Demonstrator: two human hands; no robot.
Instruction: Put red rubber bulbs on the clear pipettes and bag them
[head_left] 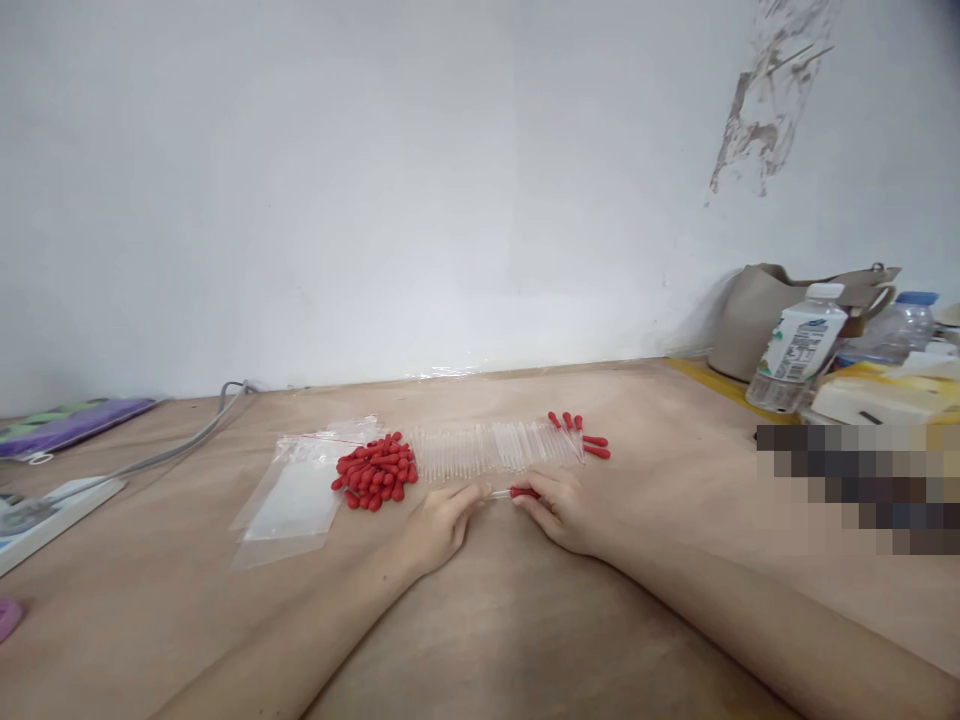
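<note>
My left hand [444, 522] is closed on a thin clear dropper tube [499, 494] near the table's middle. Opposite it, my right hand [561, 508] pinches a red rubber bulb [523, 492], which meets the tube's right end. Just beyond both hands lies a row of clear dropper tubes [465, 452], side by side. A heap of red rubber bulbs [373, 470] sits left of that row, partly on clear plastic bags [296, 495]. At the row's right end are several red-bulbed droppers [596, 447], lying at differing angles.
A white wall [450, 200] rises behind the brown table [495, 620]. On the left are a grey cable [176, 455], a white power strip [64, 515] and a purple packet [90, 425]. A plastic bottle [799, 350] and a beige bag [739, 325] stand at the right.
</note>
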